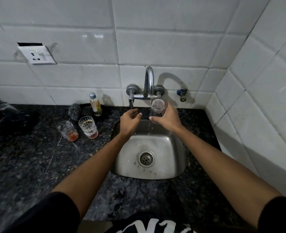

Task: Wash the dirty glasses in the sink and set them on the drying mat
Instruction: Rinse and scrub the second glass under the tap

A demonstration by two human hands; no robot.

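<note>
Rinsing a glass under the running tap.

The right hand (168, 117) grips a clear glass (157, 109), tilted toward the camera, over the sink (170, 158) beside the tap's (149, 81) thin stream. The left hand (130, 119) hovers alongside, fingers loosely curled and seemingly holding nothing. Two dirty glasses (78, 130) stand on the desk (29, 157) left of the sink.

The countertop (29, 157) was black granite speckled grey. The sink (157, 148) and tap (149, 79) were silver steel against white wall tiles (164, 46). Two cut-patterned clear glasses (88, 126) at left held orange-red dregs. The far bottle (95, 105) had a silver cap and yellow-green label. The sleeves (54, 214) were black, and the socket plate (38, 55) white.
</note>
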